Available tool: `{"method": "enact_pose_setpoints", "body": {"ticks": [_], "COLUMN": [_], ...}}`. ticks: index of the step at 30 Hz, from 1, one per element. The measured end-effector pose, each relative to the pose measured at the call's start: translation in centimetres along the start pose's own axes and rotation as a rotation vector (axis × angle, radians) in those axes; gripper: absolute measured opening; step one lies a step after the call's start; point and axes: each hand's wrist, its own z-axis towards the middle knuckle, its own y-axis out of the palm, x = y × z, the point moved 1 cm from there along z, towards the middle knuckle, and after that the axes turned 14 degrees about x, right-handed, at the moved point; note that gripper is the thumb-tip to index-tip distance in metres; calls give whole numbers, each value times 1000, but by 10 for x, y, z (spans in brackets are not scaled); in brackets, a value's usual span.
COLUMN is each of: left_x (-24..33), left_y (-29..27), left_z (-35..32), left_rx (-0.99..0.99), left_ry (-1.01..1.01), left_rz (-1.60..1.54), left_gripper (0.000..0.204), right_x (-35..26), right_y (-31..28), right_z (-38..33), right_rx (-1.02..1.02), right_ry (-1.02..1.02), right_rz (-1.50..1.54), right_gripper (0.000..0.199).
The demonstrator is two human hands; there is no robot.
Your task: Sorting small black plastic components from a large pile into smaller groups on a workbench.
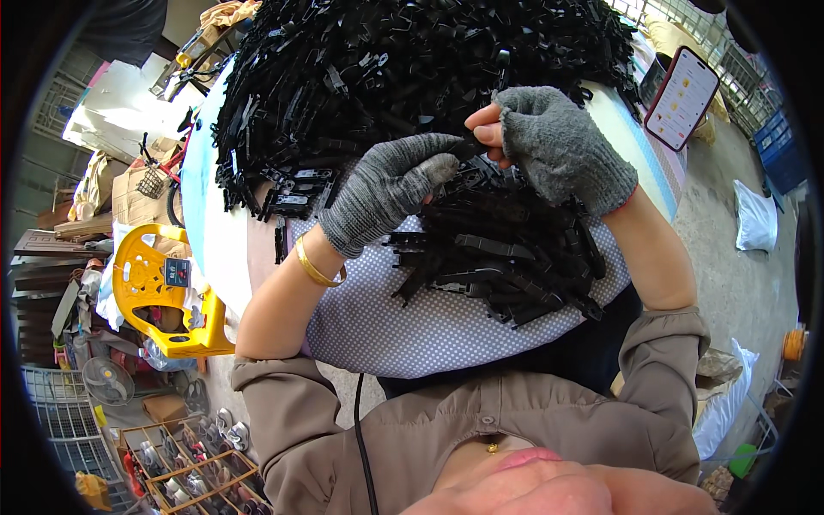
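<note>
Grey knitted wool covers both hands, and the bare fingertips (pixel 486 129) of the right hand (pixel 562 146) pinch one end of a small black plastic strip (pixel 468 148), while the left hand (pixel 390 184) (its glove reaches the fingertips) closes on the other end. The strip sits between the two hands, just above a loose heap of similar black plastic pieces (pixel 502 249) lying on a grey dotted cloth (pixel 386 326). A gold bangle (pixel 316 268) circles the left wrist. Beyond the hands a much larger mound of black plastic parts (pixel 403 60) covers the round pale table (pixel 199 172). A phone with a lit screen (pixel 682 96) rests at the table's far right, and a yellow plastic chair (pixel 163 292) stands left, below the table.
</note>
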Motion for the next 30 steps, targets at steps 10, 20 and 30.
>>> {"method": "enact_pose_setpoints", "body": {"ticks": [10,20,30], "left_x": [-2,11,28], "left_y": [4,32,28], "left_z": [1,-17,-23], "left_rx": [77,40,-98], "left_ry": [74,460,614], "left_rz": [58,228,578], "left_gripper": [24,28,28], "right_x": [0,-8,-4], "right_y": [5,34,-58], "right_z": [-8,-17,25], "right_rx": [4,-97,32], "right_ry": [-39,-272,-650], "right_rz": [28,-53,-567], "right_gripper": [20,67,32]}}
